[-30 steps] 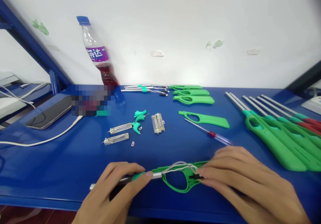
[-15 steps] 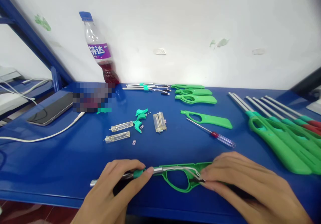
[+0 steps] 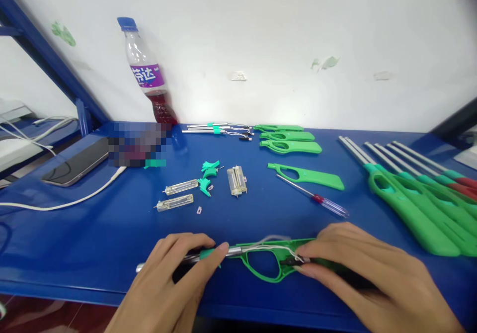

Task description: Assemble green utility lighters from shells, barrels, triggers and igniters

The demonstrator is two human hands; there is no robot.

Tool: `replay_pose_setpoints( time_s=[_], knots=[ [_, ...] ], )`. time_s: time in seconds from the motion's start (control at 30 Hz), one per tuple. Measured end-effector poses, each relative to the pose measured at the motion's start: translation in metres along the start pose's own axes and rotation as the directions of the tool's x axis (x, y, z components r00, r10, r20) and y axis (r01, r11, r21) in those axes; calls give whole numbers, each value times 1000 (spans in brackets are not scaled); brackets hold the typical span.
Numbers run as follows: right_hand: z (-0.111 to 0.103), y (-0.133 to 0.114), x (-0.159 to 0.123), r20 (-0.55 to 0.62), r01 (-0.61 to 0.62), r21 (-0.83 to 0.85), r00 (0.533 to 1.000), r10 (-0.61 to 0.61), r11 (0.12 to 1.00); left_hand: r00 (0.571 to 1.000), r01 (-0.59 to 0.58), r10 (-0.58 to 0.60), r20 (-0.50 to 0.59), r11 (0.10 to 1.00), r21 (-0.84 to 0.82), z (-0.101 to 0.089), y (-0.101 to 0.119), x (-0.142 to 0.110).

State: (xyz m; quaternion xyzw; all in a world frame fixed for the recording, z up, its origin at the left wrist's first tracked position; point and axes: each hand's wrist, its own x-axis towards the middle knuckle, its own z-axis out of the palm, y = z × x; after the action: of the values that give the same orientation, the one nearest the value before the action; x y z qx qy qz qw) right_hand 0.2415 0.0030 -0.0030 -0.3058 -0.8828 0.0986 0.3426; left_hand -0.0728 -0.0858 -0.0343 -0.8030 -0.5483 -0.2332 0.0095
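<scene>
Low in the head view, a green lighter handle half lies with its hollow side up near the table's front edge. My left hand is closed around a metal lighter tube with a teal collar, at the handle's narrow end. Thin wires run from the tube along the top of the trigger loop. My right hand pinches a small black igniter piece at the wires' end, inside the handle half. The wide end of the handle is hidden under my right hand.
Beyond my hands lie clear fuel tanks, teal triggers, a screwdriver and a green handle shell. Several assembled lighters rest at right. Wired tubes, a bottle and a phone are farther back.
The wires have shifted between my hands, with a grey one now bowed toward the handle's far edge. The black piece shows more clearly at my right fingertips. My left hand has barely moved.
</scene>
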Motion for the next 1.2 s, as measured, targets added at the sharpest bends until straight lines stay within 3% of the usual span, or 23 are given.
replay_pose_setpoints(
  time_s=[0.13, 0.47, 0.7, 1.03, 1.2],
  knots=[
    [1, 0, -2, -25, -30, 14, 999, 31, 999, 1000, -14, 14, -25, 1000, 9, 1, 0, 1],
    [-2, 1, 3, 32, 22, 14, 999, -22, 1000, 999, -39, 40, -35, 999, 28, 0, -3, 0],
    [-2, 1, 1, 63, -6, 50, 998, 3, 999, 999, 34, -33, -26, 998, 50, -2, -1, 2],
    [-4, 2, -1, 73, 56, 24, 996, -57, 998, 994, -55, 56, -92, 998, 12, -3, -2, 6],
    [-4, 3, -2, 93, 64, 15, 994, -66, 998, 993, -5, 0, -115, 999, -48, -2, 2, 8]
  ],
)
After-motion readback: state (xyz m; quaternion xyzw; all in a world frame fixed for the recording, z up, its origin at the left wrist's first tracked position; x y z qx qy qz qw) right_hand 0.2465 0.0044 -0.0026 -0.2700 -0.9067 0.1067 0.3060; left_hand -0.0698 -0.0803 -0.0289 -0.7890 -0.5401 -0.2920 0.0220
